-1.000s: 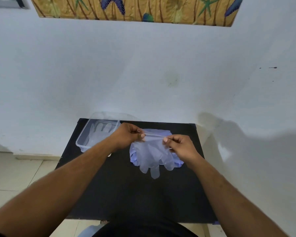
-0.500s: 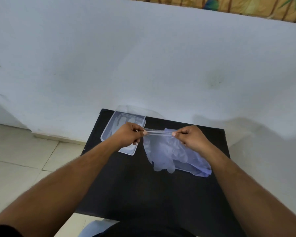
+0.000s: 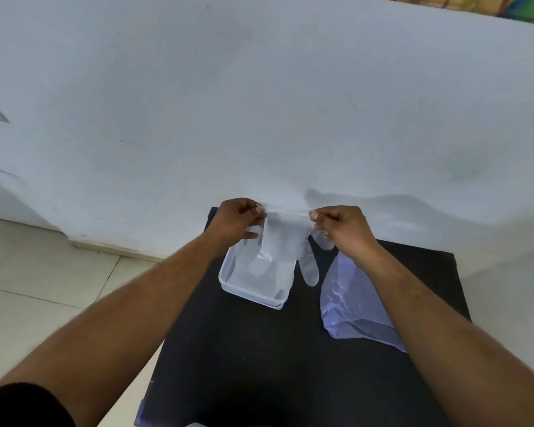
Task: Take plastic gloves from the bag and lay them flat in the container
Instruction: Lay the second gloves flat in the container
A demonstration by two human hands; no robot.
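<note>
A clear plastic glove (image 3: pixel 285 245) hangs by its cuff, fingers pointing down, above the clear rectangular container (image 3: pixel 251 295). My left hand (image 3: pixel 236 221) pinches the cuff's left corner and my right hand (image 3: pixel 342 226) pinches the right corner, stretching the cuff between them. The glove's fingers dangle partly over the container and partly past its right edge. Pale glove material lies inside the container under the hanging glove. The bluish plastic bag (image 3: pixel 352 303) lies flat on the table to the right, partly under my right forearm.
A small black table (image 3: pixel 259 365) stands against a white wall (image 3: pixel 259 103). Tiled floor (image 3: pixel 43 288) lies to the left. The table's front half holds nothing but my forearms above it.
Both hands have carried the stretched glove left and away from the bag, so it now hangs over the container. The head view has shifted left too.
</note>
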